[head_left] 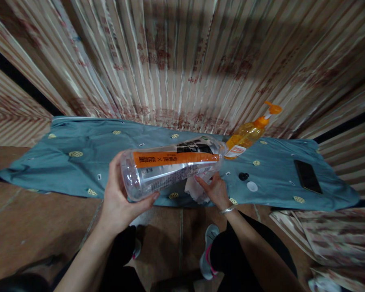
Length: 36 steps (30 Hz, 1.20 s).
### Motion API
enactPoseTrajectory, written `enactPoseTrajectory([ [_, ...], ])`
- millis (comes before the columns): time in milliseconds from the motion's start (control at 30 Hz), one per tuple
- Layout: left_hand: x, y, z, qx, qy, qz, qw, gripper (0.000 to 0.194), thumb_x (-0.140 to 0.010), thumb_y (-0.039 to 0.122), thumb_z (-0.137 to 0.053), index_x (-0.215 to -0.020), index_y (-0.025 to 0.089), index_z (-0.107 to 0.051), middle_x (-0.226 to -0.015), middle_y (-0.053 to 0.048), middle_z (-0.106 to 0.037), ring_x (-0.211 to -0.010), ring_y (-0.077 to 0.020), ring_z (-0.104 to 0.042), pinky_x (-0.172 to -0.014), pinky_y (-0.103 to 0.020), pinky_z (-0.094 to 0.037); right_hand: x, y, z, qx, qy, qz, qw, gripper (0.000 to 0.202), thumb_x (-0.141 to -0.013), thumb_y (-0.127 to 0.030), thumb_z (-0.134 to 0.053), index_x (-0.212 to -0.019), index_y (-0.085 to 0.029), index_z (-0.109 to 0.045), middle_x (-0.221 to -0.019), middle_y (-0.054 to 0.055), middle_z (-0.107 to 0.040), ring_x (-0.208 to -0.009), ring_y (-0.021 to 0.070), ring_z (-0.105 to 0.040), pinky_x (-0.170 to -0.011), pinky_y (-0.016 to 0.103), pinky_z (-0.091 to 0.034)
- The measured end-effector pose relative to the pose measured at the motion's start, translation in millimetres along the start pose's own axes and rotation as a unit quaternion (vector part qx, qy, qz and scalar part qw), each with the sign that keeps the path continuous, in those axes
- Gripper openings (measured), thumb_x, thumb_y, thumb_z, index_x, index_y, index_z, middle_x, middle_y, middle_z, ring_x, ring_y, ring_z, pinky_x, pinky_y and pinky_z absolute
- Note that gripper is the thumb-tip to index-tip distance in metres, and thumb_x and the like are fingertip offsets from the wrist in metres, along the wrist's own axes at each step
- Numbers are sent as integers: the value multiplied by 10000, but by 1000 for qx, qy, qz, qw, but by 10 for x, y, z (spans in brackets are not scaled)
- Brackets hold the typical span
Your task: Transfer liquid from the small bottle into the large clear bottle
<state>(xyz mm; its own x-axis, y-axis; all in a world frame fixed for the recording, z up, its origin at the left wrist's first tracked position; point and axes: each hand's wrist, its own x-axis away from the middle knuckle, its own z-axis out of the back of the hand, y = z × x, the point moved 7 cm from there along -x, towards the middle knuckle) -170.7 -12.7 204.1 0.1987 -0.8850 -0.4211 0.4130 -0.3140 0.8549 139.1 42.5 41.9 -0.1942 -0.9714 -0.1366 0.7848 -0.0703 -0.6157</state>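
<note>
A large clear plastic bottle (pixel 173 164) with an orange and silver label lies tilted in the air, its neck toward the right. My left hand (pixel 121 198) is wrapped round its base end. Below the bottle's neck end, my right hand (pixel 214 188) holds a crumpled white tissue (pixel 197 190), with the fingers partly hidden behind the bottle. Just past the neck stands a pump bottle (pixel 245 138) of yellow-orange liquid with an orange pump top.
On the green patterned cloth (pixel 79 166) to the right are a small black object (pixel 243 176), a round white cap (pixel 252 186) and a dark phone (pixel 308 176). A pleated curtain (pixel 170 61) hangs behind. Shoes and tiled floor show below.
</note>
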Motion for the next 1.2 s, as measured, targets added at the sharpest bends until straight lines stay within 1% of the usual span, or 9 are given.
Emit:
enactPoseTrajectory([
  [133, 1, 6, -4, -1, 0, 0, 1000, 840, -568, 400, -888, -1305, 255, -512, -1282, -112, -676, -1183, -369, -706, -998, -546, -625, 2, 3, 5, 8, 8, 2, 1000, 616, -832, -753, -654, -1067, -187, -582, -866, 156, -789, -835, 353, -786, -679, 380, -562],
  [267, -3, 6, -8, -2, 1, 2, 1000, 847, -560, 425, -890, -1301, 260, -512, -1265, -107, -674, -1175, -372, -706, -994, -548, -626, 3, 12, -7, 7, 2, -4, 1000, 558, -835, -695, -683, -1065, -199, -573, -861, 145, -788, -840, 355, -788, -675, 379, -560],
  [467, -8, -4, 2, -3, 5, 6, 1000, 846, -555, 441, -894, -1293, 262, -520, -1268, -104, -674, -1174, -363, -706, -998, -533, -628, 5, 19, -8, -7, 8, -4, 1000, 563, -831, -714, -670, -1069, -214, -567, -884, 140, -795, -865, 346, -788, -681, 369, -561],
  [633, -9, 3, 4, 0, 3, -7, 1000, 842, -554, 408, -902, -1293, 261, -527, -1269, -101, -676, -1175, -360, -708, -998, -523, -631, 6, 21, -12, -7, 2, -11, 1000, 561, -824, -705, -680, -1058, -208, -566, -879, 145, -793, -872, 340, -789, -682, 360, -562],
  [733, -2, -1, 3, -1, 6, -7, 1000, 841, -560, 433, -905, -1294, 263, -531, -1273, -98, -672, -1172, -356, -707, -994, -518, -635, 8, 13, -12, -11, 1, -11, 1000, 560, -833, -696, -675, -1069, -199, -569, -897, 155, -796, -883, 341, -788, -700, 362, -563],
  [867, 3, 0, 10, -10, 13, -11, 1000, 843, -558, 468, -904, -1289, 265, -537, -1268, -97, -673, -1163, -351, -709, -990, -516, -640, 7, 10, -7, -11, 8, -8, 1000, 571, -828, -713, -672, -1066, -204, -570, -891, 153, -796, -874, 352, -787, -692, 371, -559],
  [967, 1, -5, 14, -8, 10, -8, 1000, 845, -557, 451, -901, -1294, 263, -533, -1273, -100, -677, -1166, -349, -712, -995, -516, -638, 5, 18, -1, -12, 12, -8, 1000, 565, -816, -720, -679, -1043, -214, -573, -865, 144, -790, -852, 362, -784, -685, 387, -557],
  [1100, -5, -18, 2, -1, -1, 2, 1000, 866, -552, 420, -900, -1312, 261, -516, -1285, -102, -675, -1176, -352, -711, -1010, -520, -630, 2, 23, -3, -19, 4, -10, 1000, 563, -809, -713, -685, -1043, -213, -572, -879, 146, -789, -873, 353, -783, -698, 380, -559],
  [1200, -9, -11, 2, -4, 3, 2, 1000, 853, -552, 435, -893, -1297, 264, -514, -1283, -99, -679, -1184, -353, -707, -1023, -521, -625, 1, 21, -7, -20, -5, -13, 1000, 552, -815, -684, -689, -1064, -207, -567, -883, 142, -790, -874, 343, -784, -693, 368, -558],
])
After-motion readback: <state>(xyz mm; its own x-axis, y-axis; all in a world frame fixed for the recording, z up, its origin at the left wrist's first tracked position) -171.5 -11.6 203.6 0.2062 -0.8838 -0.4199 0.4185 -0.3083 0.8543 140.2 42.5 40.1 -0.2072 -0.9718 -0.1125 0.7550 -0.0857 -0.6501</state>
